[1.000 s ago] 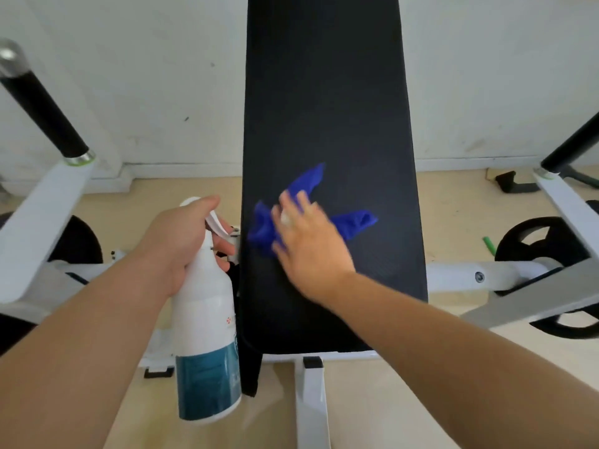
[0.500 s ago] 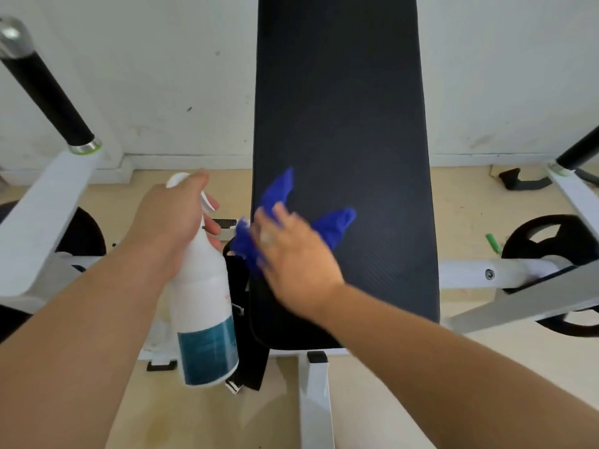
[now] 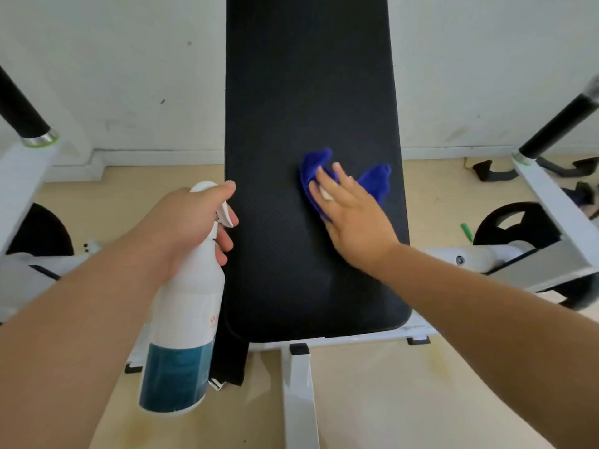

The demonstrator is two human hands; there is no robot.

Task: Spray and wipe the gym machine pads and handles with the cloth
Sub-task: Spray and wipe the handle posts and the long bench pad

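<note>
Ribbed black pad (image 3: 311,92) | crumpled blue cloth (image 3: 372,181), probably microfibre, under right hand (image 3: 353,218)

The black pad (image 3: 311,92) lies bare from its centre up toward twelve o'clock, so a hand can sweep there freely. Toward four o'clock on the pad, the right hand (image 3: 353,218) presses flat on the blue cloth (image 3: 372,183), filling that strip near the right edge. At nine o'clock the left hand (image 3: 191,222) and its spray bottle (image 3: 184,319) crowd the pad's left edge. Farther out, the left handle (image 3: 22,115) slants in at ten o'clock and the right handle (image 3: 557,128) at two o'clock. A weight plate (image 3: 512,228) stands at three o'clock, and the white frame leg (image 3: 298,400) blocks six o'clock below the pad.
</note>
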